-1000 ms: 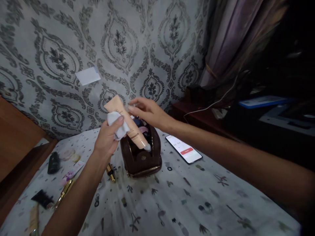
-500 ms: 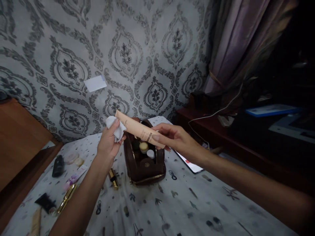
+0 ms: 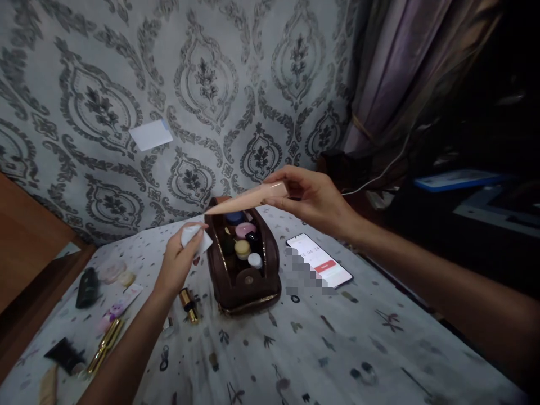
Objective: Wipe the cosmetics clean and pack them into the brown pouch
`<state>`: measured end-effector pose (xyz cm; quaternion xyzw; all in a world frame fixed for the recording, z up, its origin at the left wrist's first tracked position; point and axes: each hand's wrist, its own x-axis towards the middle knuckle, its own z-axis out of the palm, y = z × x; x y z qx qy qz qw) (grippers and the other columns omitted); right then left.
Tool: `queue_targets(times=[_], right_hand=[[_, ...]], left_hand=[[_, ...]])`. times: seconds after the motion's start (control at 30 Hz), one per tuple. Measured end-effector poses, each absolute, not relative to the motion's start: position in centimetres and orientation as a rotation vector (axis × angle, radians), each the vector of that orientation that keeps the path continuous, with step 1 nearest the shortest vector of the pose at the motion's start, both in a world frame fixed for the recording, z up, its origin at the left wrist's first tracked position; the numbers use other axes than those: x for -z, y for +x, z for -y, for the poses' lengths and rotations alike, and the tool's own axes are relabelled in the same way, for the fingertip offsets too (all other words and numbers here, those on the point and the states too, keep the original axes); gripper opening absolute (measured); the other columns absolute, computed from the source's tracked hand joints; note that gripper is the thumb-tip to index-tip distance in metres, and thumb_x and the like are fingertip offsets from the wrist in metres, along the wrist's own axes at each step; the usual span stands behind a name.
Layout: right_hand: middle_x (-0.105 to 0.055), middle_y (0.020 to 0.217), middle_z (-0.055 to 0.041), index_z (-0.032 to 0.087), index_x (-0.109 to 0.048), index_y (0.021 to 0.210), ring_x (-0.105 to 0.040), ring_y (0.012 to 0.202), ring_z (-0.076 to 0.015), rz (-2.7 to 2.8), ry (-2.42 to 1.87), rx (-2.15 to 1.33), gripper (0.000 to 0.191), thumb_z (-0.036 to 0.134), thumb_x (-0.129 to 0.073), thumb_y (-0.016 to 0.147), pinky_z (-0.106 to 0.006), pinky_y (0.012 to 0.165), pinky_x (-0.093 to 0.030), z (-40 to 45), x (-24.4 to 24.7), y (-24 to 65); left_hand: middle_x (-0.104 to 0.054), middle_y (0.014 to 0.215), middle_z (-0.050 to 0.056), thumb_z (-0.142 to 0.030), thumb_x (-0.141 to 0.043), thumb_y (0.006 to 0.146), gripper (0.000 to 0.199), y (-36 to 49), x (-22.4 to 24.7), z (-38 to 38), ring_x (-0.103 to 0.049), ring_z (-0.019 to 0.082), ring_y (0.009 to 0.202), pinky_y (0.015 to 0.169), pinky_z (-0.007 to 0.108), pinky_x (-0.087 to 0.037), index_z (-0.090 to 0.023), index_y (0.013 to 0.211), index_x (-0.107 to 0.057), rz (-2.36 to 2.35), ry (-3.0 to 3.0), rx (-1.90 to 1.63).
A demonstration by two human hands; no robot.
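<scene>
Between the thumb and fingers of my right hand (image 3: 314,194) is a peach squeeze tube (image 3: 247,199), gripped at its cap end and held almost level, its flat end pointing left. It hangs over an open brown cosmetic bag (image 3: 247,292) standing on the patterned sheet. Jars show inside the bag, among them a yellow-lidded jar (image 3: 242,248), a white-lidded jar (image 3: 255,260) and a pink-lidded one (image 3: 245,230). My left hand (image 3: 181,253) pinches a crumpled white cloth or tissue (image 3: 196,237) just left of the bag, apart from the tube.
A lit phone (image 3: 320,261) lies right of the bag. Left of it are a gold-and-black tube (image 3: 188,305), a dark green bottle (image 3: 87,288), a black tube (image 3: 66,355) and gold tubes (image 3: 105,346). A patterned wall (image 3: 202,73) rises behind; a dark red ledge borders the right.
My right hand has lifted the tube and turned it flatter, away from the cloth. My left hand has dropped a little lower and left. More of the bag's contents and the phone now show.
</scene>
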<state>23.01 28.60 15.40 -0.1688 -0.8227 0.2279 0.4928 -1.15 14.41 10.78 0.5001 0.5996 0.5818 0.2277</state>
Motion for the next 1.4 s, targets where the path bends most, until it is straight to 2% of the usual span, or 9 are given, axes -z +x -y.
queue_targets(times=[0.17,0.37,0.5,0.67,0.77,0.9,1.0,1.17,1.4], right_hand=[[-0.068,0.095,-0.0035,0.02,-0.068,0.103,-0.061,0.084,-0.0198,2.223,-0.346,-0.354,0.023,0.032,-0.07,0.083,-0.033,0.077,-0.045,-30.0,-16.3,22.3],[-0.065,0.093,-0.0026,0.022,-0.071,0.1,-0.057,0.086,-0.0212,2.313,-0.359,-0.402,0.022,0.027,-0.073,0.078,-0.032,0.078,-0.04,-31.6,-18.5,22.5],[-0.066,0.092,-0.002,0.02,-0.071,0.098,-0.058,0.084,-0.0176,2.455,-0.18,-0.394,0.017,0.023,-0.069,0.082,-0.028,0.076,-0.04,-32.2,-17.8,21.4],[-0.068,0.102,-0.0051,0.016,-0.069,0.107,-0.06,0.092,-0.0166,2.583,-0.023,-0.344,0.026,0.009,-0.064,0.082,-0.026,0.081,-0.041,-32.7,-16.4,18.6],[-0.07,0.103,-0.006,0.015,-0.07,0.104,-0.061,0.094,-0.0162,2.647,0.037,-0.376,0.026,0.004,-0.062,0.082,-0.026,0.084,-0.042,-33.3,-15.6,17.0],[-0.075,0.096,-0.0029,0.016,-0.073,0.098,-0.063,0.091,-0.0151,2.752,0.072,-0.52,0.024,0.004,-0.062,0.081,-0.024,0.082,-0.043,-34.0,-14.7,15.4],[-0.077,0.091,-0.0028,0.015,-0.073,0.102,-0.065,0.088,-0.0149,2.841,0.063,-0.564,0.027,0.002,-0.061,0.081,-0.023,0.081,-0.045,-34.3,-14.2,14.2],[-0.076,0.101,-0.0056,0.014,-0.073,0.106,-0.066,0.091,-0.016,2.834,-0.01,-0.409,0.034,-0.001,-0.062,0.077,-0.023,0.081,-0.046,-35.0,-13.4,12.7],[-0.074,0.107,-0.0086,0.011,-0.07,0.115,-0.065,0.098,-0.0182,2.796,-0.066,-0.341,0.037,0.002,-0.059,0.08,-0.025,0.086,-0.045,-34.7,-12.2,13.6]], left_hand=[[-0.049,0.065,-0.005,-0.048,-0.059,0.09,0.031,-1.2,-9.8,-13.1,-0.042,0.009,0.053,0.045,0.018,-0.037,-0.021,0.103,-0.064,-1.737,1.415,-1.478],[-0.049,0.065,-0.005,-0.047,-0.058,0.09,0.031,-0.9,-9.8,-13.2,-0.042,0.01,0.053,0.046,0.019,-0.036,-0.02,0.104,-0.064,-1.724,1.415,-1.456],[-0.049,0.065,-0.005,-0.046,-0.059,0.09,0.03,-0.8,-9.6,-13.3,-0.043,0.009,0.052,0.046,0.02,-0.036,-0.021,0.104,-0.065,-1.75,1.465,-1.437],[-0.049,0.068,-0.004,-0.047,-0.059,0.09,0.029,-0.7,-9.6,-13.4,-0.043,0.009,0.054,0.047,0.02,-0.037,-0.022,0.103,-0.065,-1.77,1.432,-1.437],[-0.048,0.067,-0.005,-0.048,-0.06,0.09,0.028,-0.7,-9.6,-13.3,-0.043,0.009,0.055,0.048,0.02,-0.038,-0.023,0.104,-0.065,-1.784,1.433,-1.421],[-0.049,0.066,-0.005,-0.048,-0.06,0.09,0.029,-0.7,-9.6,-13.5,-0.044,0.01,0.054,0.048,0.02,-0.037,-0.023,0.104,-0.065,-1.79,1.441,-1.418],[-0.049,0.065,-0.005,-0.048,-0.061,0.09,0.028,-0.7,-9.4,-13.7,-0.043,0.009,0.054,0.047,0.02,-0.036,-0.023,0.103,-0.065,-1.782,1.432,-1.422],[-0.048,0.064,-0.005,-0.046,-0.062,0.089,0.027,-0.8,-9.2,-13.9,-0.043,0.009,0.053,0.047,0.02,-0.036,-0.023,0.103,-0.065,-1.762,1.417,-1.431],[-0.048,0.063,-0.005,-0.047,-0.061,0.089,0.029,-0.6,-9.3,-14.0,-0.043,0.01,0.053,0.048,0.02,-0.036,-0.021,0.103,-0.065,-1.752,1.41,-1.43]])
